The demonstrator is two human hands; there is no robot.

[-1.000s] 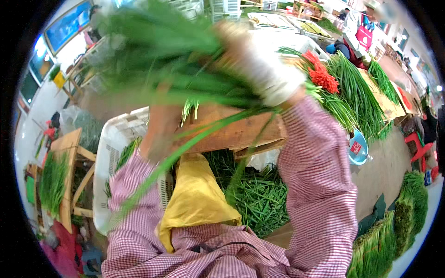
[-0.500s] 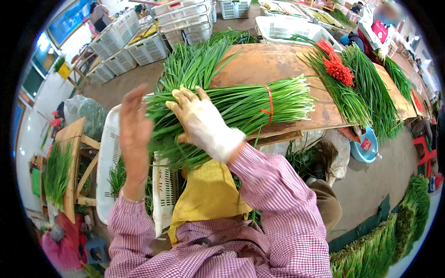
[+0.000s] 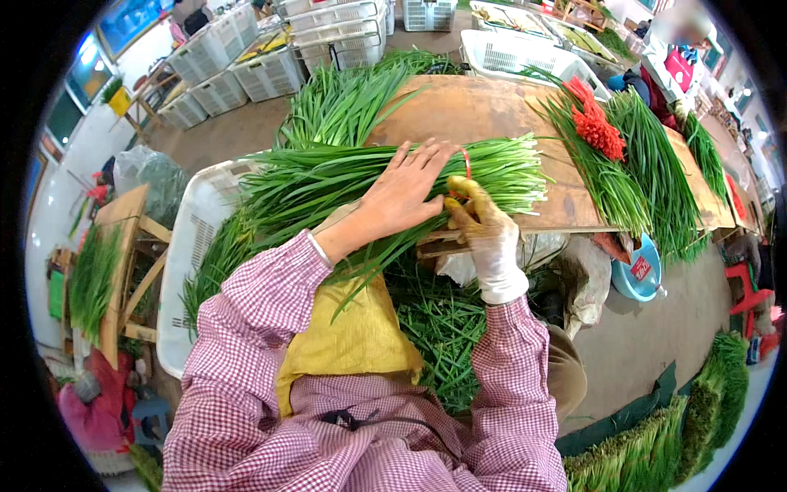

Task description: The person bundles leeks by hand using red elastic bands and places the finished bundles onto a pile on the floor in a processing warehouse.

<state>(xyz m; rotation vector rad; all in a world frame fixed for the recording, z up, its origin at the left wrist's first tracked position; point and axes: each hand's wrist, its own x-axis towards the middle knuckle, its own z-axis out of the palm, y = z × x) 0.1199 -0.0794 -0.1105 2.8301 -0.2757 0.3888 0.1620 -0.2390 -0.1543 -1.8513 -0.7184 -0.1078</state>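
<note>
A big bundle of garlic chives lies across the near edge of a wooden board, its pale cut ends toward the right. Around it, near those ends, runs a red tie. My bare left hand rests flat on top of the bundle, fingers stretched out, just left of the tie. My right hand, in a stained whitish glove, pinches the tie at the bundle's near side. Part of the tie is hidden behind the gloved fingers. The leafy ends hang over a white crate at the left.
More chives lie at the board's far left. On its right are further bunches with a clump of red ties on top. Loose leaves lie below the board. A blue basin and bundled chives stand right. Another person is far right.
My left hand has come down from the crate side onto the bundle. The gloved right hand has moved right, from the leaves to the red tie.
</note>
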